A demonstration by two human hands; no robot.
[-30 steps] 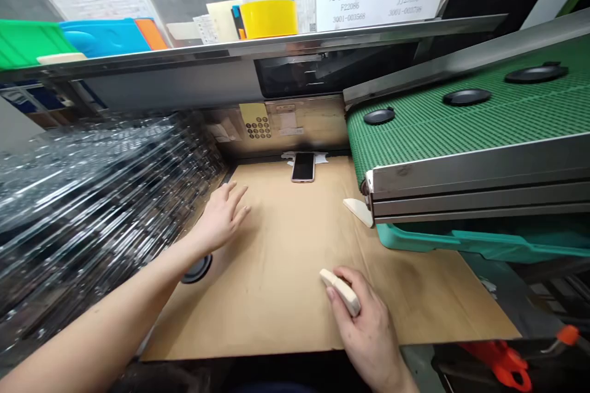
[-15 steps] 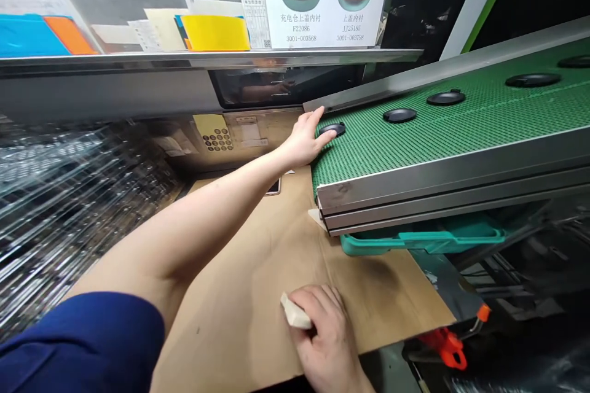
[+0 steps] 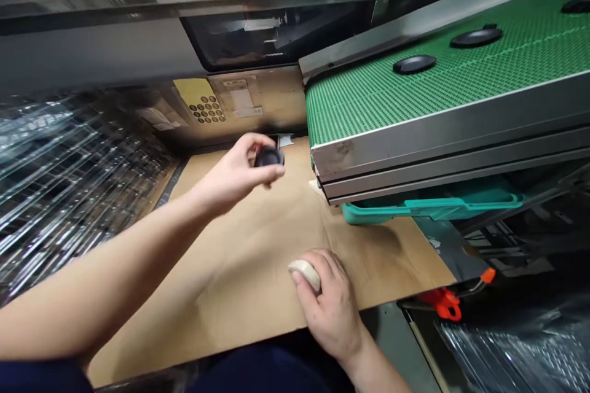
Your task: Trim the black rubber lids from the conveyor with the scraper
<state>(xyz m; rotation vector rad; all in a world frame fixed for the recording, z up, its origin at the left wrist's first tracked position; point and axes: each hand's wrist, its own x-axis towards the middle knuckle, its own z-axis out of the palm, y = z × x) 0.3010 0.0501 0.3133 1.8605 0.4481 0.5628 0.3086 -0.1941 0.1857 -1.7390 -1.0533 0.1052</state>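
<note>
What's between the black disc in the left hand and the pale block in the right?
In the head view, just cardboard spans the stretch from the disc to the block.

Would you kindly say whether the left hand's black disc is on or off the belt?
Off: the left hand holds the black disc above the cardboard.

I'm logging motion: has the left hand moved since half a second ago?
Yes: the left hand moved leftward, away from the green conveyor, now over the cardboard.

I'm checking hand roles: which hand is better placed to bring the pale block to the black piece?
Probably the right hand: it grips the pale block, while the left hand holds the black piece.
</note>
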